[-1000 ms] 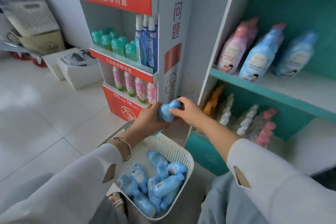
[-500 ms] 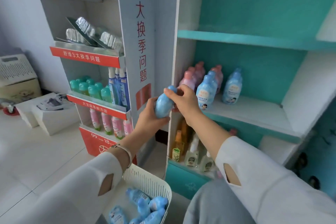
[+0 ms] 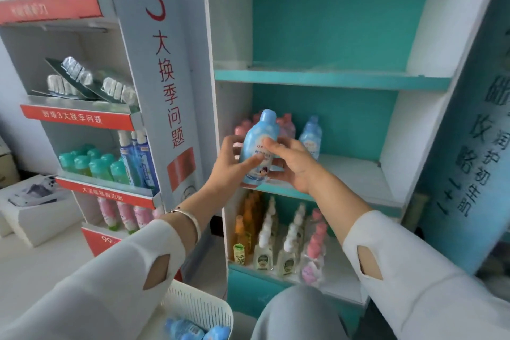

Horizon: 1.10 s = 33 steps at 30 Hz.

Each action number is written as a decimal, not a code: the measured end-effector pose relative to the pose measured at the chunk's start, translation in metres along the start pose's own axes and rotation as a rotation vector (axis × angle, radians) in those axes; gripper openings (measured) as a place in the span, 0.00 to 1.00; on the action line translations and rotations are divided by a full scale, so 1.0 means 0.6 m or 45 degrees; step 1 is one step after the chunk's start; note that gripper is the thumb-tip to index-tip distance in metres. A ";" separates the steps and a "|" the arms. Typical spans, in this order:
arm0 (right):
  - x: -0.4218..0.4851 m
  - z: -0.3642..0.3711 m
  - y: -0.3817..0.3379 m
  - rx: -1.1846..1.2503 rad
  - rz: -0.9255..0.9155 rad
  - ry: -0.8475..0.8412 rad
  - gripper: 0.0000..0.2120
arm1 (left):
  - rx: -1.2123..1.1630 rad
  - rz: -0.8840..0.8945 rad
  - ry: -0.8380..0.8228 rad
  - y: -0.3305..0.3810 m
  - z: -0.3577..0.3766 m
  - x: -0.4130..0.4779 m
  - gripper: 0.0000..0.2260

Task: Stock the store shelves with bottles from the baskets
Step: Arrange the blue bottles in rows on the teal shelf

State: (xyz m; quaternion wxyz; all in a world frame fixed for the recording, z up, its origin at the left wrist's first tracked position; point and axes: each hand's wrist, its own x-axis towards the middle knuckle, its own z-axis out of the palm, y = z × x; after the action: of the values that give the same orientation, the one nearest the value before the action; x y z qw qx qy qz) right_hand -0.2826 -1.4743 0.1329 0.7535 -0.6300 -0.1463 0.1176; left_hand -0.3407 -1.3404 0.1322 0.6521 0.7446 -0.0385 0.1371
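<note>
Both hands hold one light blue bottle (image 3: 258,146) upright in front of the middle teal shelf (image 3: 356,174). My left hand (image 3: 230,165) grips its left side and my right hand (image 3: 292,164) grips its right side. Behind it on that shelf stand pink bottles (image 3: 287,124) and another blue bottle (image 3: 311,136). The white basket (image 3: 204,309) sits at the bottom edge with blue bottles (image 3: 193,331) lying in it.
The lower shelf holds orange, white and pink pump bottles (image 3: 276,234). A red and white display rack (image 3: 110,146) with green and blue bottles stands on the left. White boxes (image 3: 36,207) sit on the floor. The upper teal shelf (image 3: 331,78) spans above.
Both hands have lifted the blue bottle from above the basket up to the middle shelf and turned it upright. The view has tilted upward, so the basket has slid to the bottom edge.
</note>
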 end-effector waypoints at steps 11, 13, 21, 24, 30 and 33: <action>0.004 -0.155 -0.008 -0.323 -0.142 0.382 0.10 | 0.475 0.053 -0.206 -0.022 0.149 0.064 0.26; 0.023 -0.174 -0.005 -0.489 -0.161 0.519 0.17 | 0.616 0.018 -0.248 -0.026 0.162 0.080 0.28; 0.084 -0.182 0.044 -0.950 -0.154 0.499 0.22 | 0.775 -0.110 -0.333 -0.065 0.186 0.127 0.31; 0.106 -0.178 0.058 -0.943 -0.184 0.487 0.22 | 0.716 -0.164 -0.327 -0.073 0.189 0.132 0.35; 0.113 -0.194 0.076 -1.084 -0.097 0.528 0.27 | 0.654 -0.167 -0.272 -0.084 0.193 0.150 0.34; 0.118 -0.198 0.081 -1.137 -0.045 0.571 0.24 | 0.635 -0.182 -0.264 -0.085 0.198 0.152 0.34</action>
State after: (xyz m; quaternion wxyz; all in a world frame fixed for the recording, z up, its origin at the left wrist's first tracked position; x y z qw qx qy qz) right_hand -0.1726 -1.5488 0.0706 0.4252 -0.8983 -0.0275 -0.1077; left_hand -0.2230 -1.4387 0.0932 0.4491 0.8931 -0.0176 0.0192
